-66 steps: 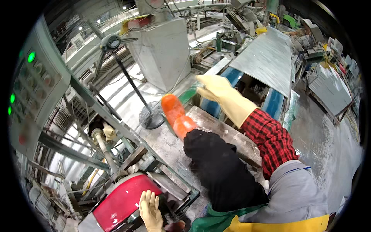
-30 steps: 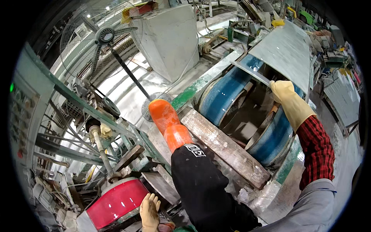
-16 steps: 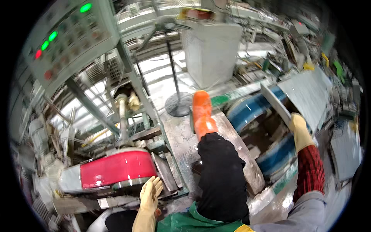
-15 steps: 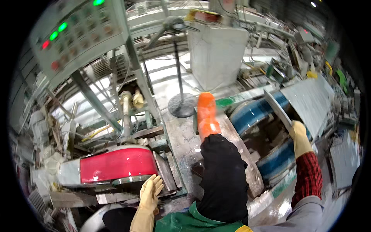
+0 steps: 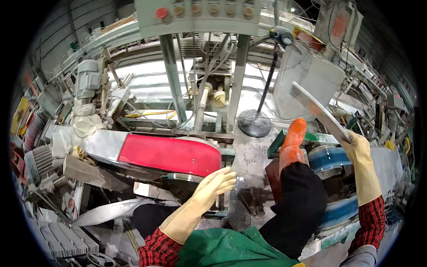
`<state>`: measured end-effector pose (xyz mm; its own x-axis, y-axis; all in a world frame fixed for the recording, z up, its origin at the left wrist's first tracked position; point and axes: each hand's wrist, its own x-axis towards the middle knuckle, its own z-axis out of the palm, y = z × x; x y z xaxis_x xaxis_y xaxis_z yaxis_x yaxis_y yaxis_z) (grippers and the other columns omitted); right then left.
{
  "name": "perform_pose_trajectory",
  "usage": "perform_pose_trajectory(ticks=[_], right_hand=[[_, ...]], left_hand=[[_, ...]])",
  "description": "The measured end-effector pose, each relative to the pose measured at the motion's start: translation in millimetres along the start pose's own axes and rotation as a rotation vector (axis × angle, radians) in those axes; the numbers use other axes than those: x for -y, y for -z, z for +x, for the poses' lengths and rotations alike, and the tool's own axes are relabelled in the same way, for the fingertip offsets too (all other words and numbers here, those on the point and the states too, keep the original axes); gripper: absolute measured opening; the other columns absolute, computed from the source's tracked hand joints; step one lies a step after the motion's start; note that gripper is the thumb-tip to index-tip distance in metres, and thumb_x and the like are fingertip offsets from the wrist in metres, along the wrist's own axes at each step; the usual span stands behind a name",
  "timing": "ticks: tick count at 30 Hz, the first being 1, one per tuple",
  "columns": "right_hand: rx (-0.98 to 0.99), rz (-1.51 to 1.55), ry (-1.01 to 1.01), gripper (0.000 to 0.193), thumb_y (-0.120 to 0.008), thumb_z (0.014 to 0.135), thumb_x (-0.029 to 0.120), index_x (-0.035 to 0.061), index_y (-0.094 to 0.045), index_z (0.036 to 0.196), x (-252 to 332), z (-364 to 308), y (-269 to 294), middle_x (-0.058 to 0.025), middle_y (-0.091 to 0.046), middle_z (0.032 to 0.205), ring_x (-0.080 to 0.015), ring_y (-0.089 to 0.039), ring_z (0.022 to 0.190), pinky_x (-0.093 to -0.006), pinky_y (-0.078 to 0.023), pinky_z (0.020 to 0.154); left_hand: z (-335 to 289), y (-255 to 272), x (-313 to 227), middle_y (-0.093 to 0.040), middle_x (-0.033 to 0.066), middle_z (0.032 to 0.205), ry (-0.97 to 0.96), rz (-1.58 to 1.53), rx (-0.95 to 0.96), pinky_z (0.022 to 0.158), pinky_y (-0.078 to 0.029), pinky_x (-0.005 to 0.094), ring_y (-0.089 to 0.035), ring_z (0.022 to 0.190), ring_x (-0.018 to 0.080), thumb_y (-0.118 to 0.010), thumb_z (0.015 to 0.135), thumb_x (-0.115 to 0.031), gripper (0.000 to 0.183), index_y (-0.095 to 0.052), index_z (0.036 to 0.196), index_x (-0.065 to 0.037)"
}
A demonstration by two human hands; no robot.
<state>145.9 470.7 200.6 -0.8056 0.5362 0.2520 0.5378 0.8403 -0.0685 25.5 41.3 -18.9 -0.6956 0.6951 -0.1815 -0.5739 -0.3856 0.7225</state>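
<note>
My right hand, in a cream rubber glove, is closed on the near end of a long, flat pale slab. The slab is raised and tilted, its far end pointing up and to the left, above the machine with the blue belt. My left hand, gloved the same way, has its fingers stretched out and holds nothing. It is by the rounded right end of the red belt; whether it touches the machine I cannot tell.
My orange boot is between the two belt machines. A control panel on metal posts stands ahead. Behind the boot are a pedestal fan and a large whitish box. A grey motor sits at far left.
The view has swung left. My right hand has lifted the slab from over the blue belt to a raised, tilted position. My left hand has reached forward with its fingers extended.
</note>
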Motion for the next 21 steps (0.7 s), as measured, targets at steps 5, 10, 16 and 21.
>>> perform_pose_trajectory(ticks=[5,10,16,21], right_hand=[[-0.095,0.036,0.515,0.027,-0.075,0.084,0.022,0.0242,-0.069,0.111,158.0,12.1,-26.6,-0.0115,-0.071,0.083,-0.0353,-0.069,0.079,-0.0431,-0.054,0.068],[-0.095,0.110,1.058,0.028,-0.070,0.079,0.015,0.0210,-0.060,0.105,280.2,-13.1,-83.9,-0.0075,-0.069,0.075,-0.0285,-0.068,0.065,-0.0418,-0.051,0.051],[-0.453,0.178,1.443,0.046,-0.063,0.074,0.010,0.0006,-0.060,0.119,351.6,-46.6,-112.9,-0.0069,-0.066,0.093,-0.0173,-0.064,0.061,-0.0293,-0.046,0.045],[0.186,0.278,1.298,0.046,-0.076,0.077,0.026,0.0097,-0.056,0.115,344.2,-41.2,-104.0,-0.0086,-0.067,0.106,-0.0315,-0.066,0.096,-0.0429,-0.055,0.079]], left_hand=[[16.8,-17.4,-29.4,-0.030,0.0196,0.159,-0.208,-0.194,0.170,0.116,-0.034,0.0583,-0.039,0.142,0.0362,-0.065,0.098,-0.036,0.087,-0.007,0.160,-0.015],[14.5,-1.7,-74.4,-0.052,0.0068,0.143,-0.396,-0.402,0.093,0.114,-0.035,0.0569,-0.047,0.135,0.0273,-0.064,0.098,-0.040,0.055,-0.043,0.145,-0.018],[-12.2,18.5,-93.7,-0.061,0.0114,0.129,-0.405,-0.790,-0.474,0.097,-0.052,0.0459,-0.062,0.112,0.0301,-0.059,0.100,-0.030,0.040,-0.054,0.129,-0.003],[-5.7,51.1,-105.6,-0.064,0.0094,0.125,-0.305,-0.860,-0.729,0.096,-0.053,0.0439,-0.064,0.111,0.0271,-0.056,0.099,-0.034,0.042,-0.056,0.129,-0.004]])
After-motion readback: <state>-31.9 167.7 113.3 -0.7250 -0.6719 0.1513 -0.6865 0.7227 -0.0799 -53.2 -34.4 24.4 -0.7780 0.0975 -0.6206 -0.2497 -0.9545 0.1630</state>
